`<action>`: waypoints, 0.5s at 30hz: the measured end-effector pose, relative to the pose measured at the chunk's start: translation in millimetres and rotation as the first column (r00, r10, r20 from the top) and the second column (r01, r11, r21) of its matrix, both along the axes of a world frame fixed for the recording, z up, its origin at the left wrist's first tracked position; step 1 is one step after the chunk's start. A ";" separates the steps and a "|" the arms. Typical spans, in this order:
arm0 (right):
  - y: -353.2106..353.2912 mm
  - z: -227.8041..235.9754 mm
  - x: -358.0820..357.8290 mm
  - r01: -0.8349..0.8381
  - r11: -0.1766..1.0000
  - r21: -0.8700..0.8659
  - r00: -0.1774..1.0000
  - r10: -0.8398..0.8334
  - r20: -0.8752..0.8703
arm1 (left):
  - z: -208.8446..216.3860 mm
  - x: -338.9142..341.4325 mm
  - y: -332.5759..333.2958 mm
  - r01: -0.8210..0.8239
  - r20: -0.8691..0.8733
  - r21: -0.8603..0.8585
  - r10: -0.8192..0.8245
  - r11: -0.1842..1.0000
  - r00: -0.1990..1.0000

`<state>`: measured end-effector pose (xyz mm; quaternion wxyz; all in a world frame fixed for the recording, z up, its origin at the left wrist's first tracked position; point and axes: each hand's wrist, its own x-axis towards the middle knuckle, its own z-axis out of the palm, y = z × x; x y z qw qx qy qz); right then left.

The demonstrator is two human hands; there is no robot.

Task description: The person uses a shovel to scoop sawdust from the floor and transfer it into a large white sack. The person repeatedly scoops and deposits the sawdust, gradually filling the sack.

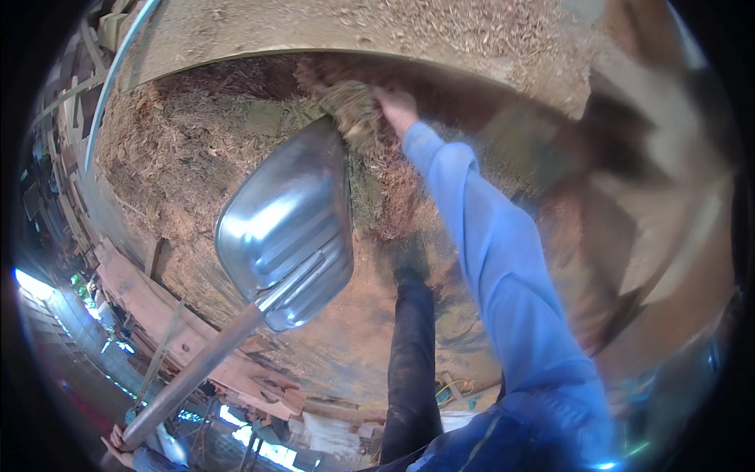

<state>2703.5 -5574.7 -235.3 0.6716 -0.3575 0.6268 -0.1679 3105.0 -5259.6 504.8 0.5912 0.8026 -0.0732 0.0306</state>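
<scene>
My left hand (pixel 118 447), at the lower left edge, is wrapped round the wooden handle of a shovel (pixel 287 216). The shovel's shiny metal blade is raised in the middle of the view, its tip close to the shavings. Further up, my right hand (pixel 399 110) reaches out in a blue sleeve, closed on a clump of wood shavings (pixel 355 110). Motion smears the clump a little, and my fingertips are partly hidden. The clump is just above and beside the blade's tip.
A heap of brown shavings (pixel 181 134) spreads behind the blade, below a long curved edge with more shavings (pixel 503 35) above it. Reddish planks (pixel 185 322) lie at left. My dark-trousered leg (pixel 410 354) stands on the dusty floor. Large brown shapes at right are blurred.
</scene>
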 end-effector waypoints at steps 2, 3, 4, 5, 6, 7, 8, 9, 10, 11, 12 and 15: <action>16.0 51.2 13.1 -0.033 0.940 -0.339 0.978 -0.039 -0.203 | -12.3 -7.9 -3.5 0.081 -0.102 -0.065 -0.087 0.995 0.991; 27.2 75.5 7.8 -0.070 0.928 -0.365 0.978 -0.009 -0.210 | -18.6 -10.6 -5.7 0.143 -0.148 -0.116 -0.160 0.983 0.976; 41.6 98.9 4.4 -0.079 0.907 -0.415 0.950 -0.058 -0.306 | -25.0 -11.6 -9.0 0.168 -0.152 -0.215 -0.203 0.962 0.967; 56.9 120.0 -6.5 -0.116 0.886 -0.450 0.935 -0.056 -0.351 | -30.5 -11.8 -12.3 0.155 -0.136 -0.228 -0.189 0.961 0.972; 73.0 139.0 -25.1 -0.076 0.933 -0.351 0.974 -0.006 -0.228 | -36.8 -11.2 -16.5 0.168 -0.128 -0.276 -0.209 0.947 0.969; 89.0 157.7 -42.8 -0.148 0.924 -0.352 0.940 0.021 -0.341 | -41.6 -10.9 -21.4 0.187 -0.089 -0.317 -0.225 0.930 0.970; 105.9 175.6 -68.6 -0.219 0.968 -0.123 0.906 0.155 -0.393 | -47.5 -12.0 -27.2 0.268 -0.080 -0.354 -0.314 0.896 0.946; 125.7 196.0 -92.7 -0.298 0.933 -0.202 0.835 0.152 -0.529 | -51.3 -13.6 -35.7 0.311 -0.092 -0.359 -0.365 0.880 0.926; 141.3 216.9 -119.9 -0.325 0.930 -0.169 0.790 0.170 -0.589 | -54.6 -17.2 -46.6 0.327 -0.096 -0.385 -0.390 0.863 0.916; 157.4 241.8 -146.0 -0.292 0.949 -0.116 0.760 0.157 -0.630 | -59.6 -24.8 -58.2 0.404 -0.122 -0.451 -0.503 0.796 0.856; 168.8 268.3 -169.9 -0.342 0.935 -0.096 0.652 0.162 -0.741 | -61.0 -36.4 -69.9 0.445 -0.094 -0.428 -0.528 0.787 0.844; 193.3 375.3 -225.7 -0.017 0.859 -0.512 0.871 -0.238 -0.429 | -62.1 -87.7 -115.0 0.387 0.000 -0.407 -0.424 0.827 0.906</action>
